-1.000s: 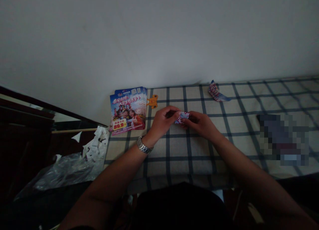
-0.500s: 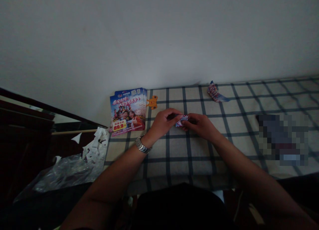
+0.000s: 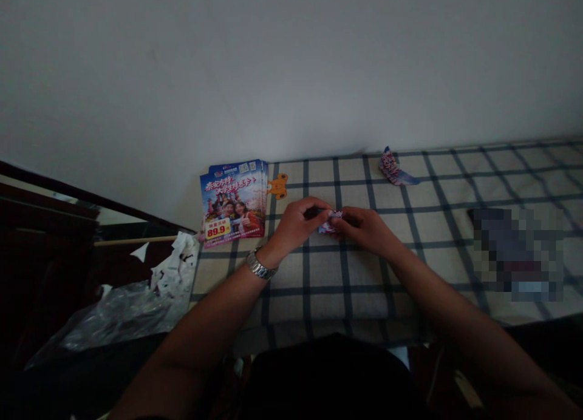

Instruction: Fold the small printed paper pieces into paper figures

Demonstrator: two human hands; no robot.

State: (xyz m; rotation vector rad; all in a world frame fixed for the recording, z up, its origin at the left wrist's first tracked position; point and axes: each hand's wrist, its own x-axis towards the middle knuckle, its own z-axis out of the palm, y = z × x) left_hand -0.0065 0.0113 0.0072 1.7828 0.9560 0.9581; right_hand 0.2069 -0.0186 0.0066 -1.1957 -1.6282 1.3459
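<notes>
Between my two hands is a small folded piece of printed paper (image 3: 326, 227), pink, white and blue, mostly covered by my fingers. My left hand (image 3: 304, 221), with a metal watch on its wrist, pinches the paper from the left. From the right, my right hand (image 3: 363, 227) pinches it too, and the fingertips of both hands nearly meet. Left of my hands lies a stack of printed flyers (image 3: 234, 204) in blue and pink. A folded, crumpled piece of similar printed paper (image 3: 394, 169) rests farther back, toward the wall.
A checked cloth (image 3: 286, 304) covers the table, which stands against a grey wall (image 3: 291, 74). An orange cartoon figure (image 3: 277, 186) shows beside the flyers. To the right lies a dark, pixelated object (image 3: 510, 244). Torn white paper (image 3: 175, 268) and clear plastic (image 3: 113, 317) are at lower left.
My fingers have shifted slightly on the small folded paper, and less of it shows between them. The flyers and the crumpled paper stay where they were.
</notes>
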